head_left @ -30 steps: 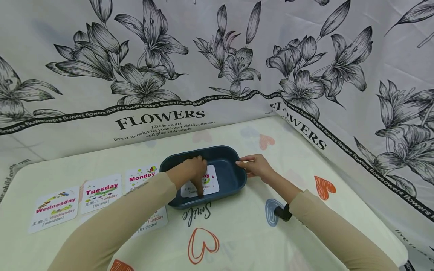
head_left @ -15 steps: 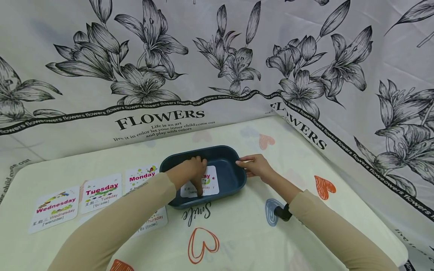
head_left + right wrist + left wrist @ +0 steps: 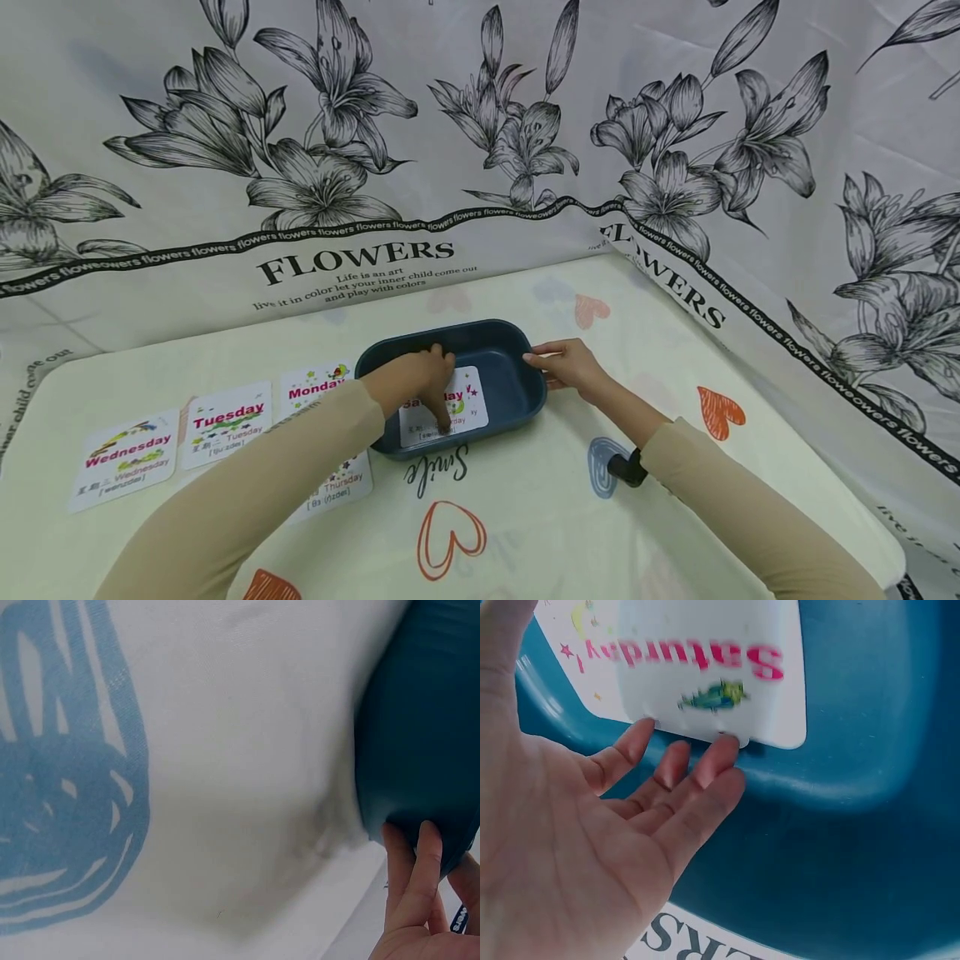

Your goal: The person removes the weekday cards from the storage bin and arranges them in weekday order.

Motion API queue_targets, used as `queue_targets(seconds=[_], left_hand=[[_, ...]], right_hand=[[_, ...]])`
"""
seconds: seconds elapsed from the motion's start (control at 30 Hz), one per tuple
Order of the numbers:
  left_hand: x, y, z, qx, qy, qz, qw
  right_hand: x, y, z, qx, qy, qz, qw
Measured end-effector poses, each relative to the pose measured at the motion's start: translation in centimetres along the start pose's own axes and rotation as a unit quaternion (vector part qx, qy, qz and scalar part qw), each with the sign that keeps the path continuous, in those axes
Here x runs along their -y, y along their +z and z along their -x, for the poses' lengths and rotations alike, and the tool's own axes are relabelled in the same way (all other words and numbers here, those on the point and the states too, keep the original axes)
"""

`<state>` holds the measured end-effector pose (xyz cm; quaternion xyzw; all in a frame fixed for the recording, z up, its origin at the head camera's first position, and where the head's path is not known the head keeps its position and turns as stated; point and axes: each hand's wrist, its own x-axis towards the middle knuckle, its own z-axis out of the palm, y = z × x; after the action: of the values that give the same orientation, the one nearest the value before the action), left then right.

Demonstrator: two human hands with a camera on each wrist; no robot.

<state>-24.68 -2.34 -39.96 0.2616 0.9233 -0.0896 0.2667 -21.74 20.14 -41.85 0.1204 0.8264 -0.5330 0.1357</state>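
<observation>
A dark blue oval plastic basin [image 3: 513, 387] stands on the table with a white Saturday word card [image 3: 471, 400] inside. My left hand [image 3: 411, 382] reaches into it and holds the card between the thumb at its near edge and the fingers at its far edge. In the left wrist view the bent fingertips touch the edge of the card [image 3: 637, 682], beside the printed picture. With thumb and fingers, my right hand [image 3: 568, 367] grips the basin's right end. The right wrist view shows its fingers against the outer wall of the basin [image 3: 420, 735].
Left of the basin lie a Wednesday card [image 3: 126, 460], a Tuesday card [image 3: 227, 425], a Monday card [image 3: 311, 385] and a Thursday card [image 3: 341, 487], the last partly hidden by my left sleeve. A printed cloth covers the table [image 3: 540, 508]; a flowered curtain [image 3: 510, 242] hangs behind.
My left hand has shifted slightly left across the card, and more of the word Saturday shows. The right hand keeps its grip on the basin.
</observation>
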Motion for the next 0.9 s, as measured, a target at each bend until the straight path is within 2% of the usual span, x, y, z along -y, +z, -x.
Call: queue_targets(seconds=[0.2, 0.43, 0.9], left_hand=[[-0.2, 0.2, -0.2, 0.004, -0.003, -0.003, 1.0000], [-1.1, 0.3, 0.1, -0.003, 0.000, -0.045, 0.9990], [-1.6, 0.4, 0.1, 0.004, 0.006, -0.052, 0.9986]], right_hand=[[0.0, -0.2, -0.1, 0.000, -0.002, 0.001, 1.0000], [-0.1, -0.1, -0.2, -0.001, -0.002, 0.002, 1.0000], [-0.2, -0.1, -0.2, 0.002, -0.003, 0.002, 1.0000]])
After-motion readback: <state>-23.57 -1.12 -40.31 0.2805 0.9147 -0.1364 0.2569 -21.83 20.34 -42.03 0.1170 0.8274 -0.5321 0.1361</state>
